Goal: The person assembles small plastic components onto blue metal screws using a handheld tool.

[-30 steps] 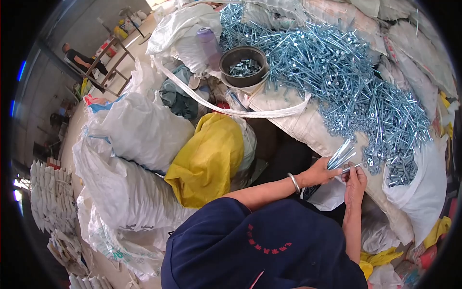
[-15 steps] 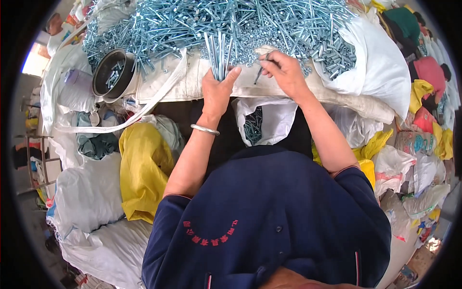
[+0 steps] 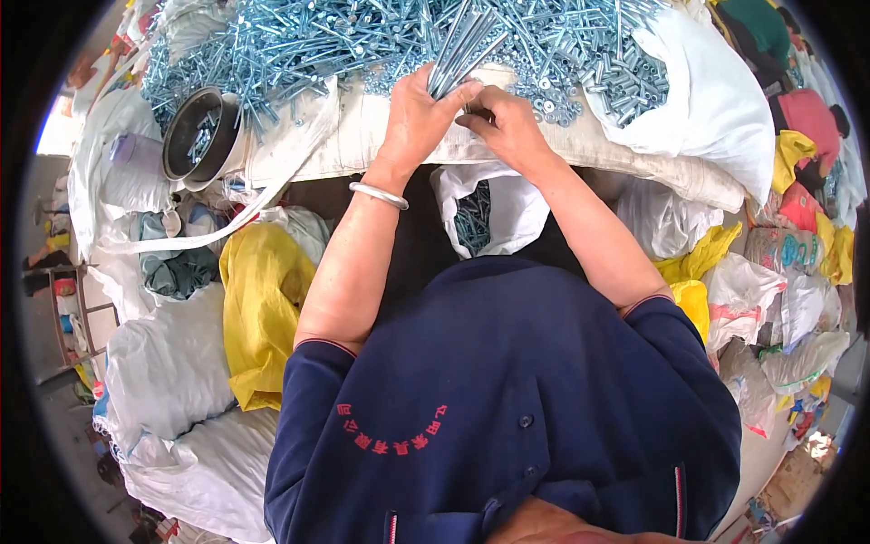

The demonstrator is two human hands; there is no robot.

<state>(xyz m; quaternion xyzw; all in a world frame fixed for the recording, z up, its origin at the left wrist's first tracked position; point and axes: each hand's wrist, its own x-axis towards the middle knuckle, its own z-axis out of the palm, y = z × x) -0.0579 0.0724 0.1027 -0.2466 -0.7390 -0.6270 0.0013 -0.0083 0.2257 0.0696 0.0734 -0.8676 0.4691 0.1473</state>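
Observation:
My left hand, with a silvery bangle at its wrist, is closed round a bundle of long bolts. The bolts fan upward and lean right, their lower ends hidden in the grip. Right beside the left thumb, my right hand is closed with its fingers pinched at the bundle's lower right side. What those fingers hold is hidden. Beyond both hands spreads a heap of loose long bolts, with washers and nuts along its near edge.
Short metal sleeves lie on a white sack at the right. A dark round pan holding a few small metal parts stands left. An open white bag with dark bolts sits below the hands. Yellow sacks flank me; a person bends at far right.
My right hand has moved left to meet the left hand; the dark thin piece it held no longer shows. The left hand has risen slightly, and its bolts now tilt right.

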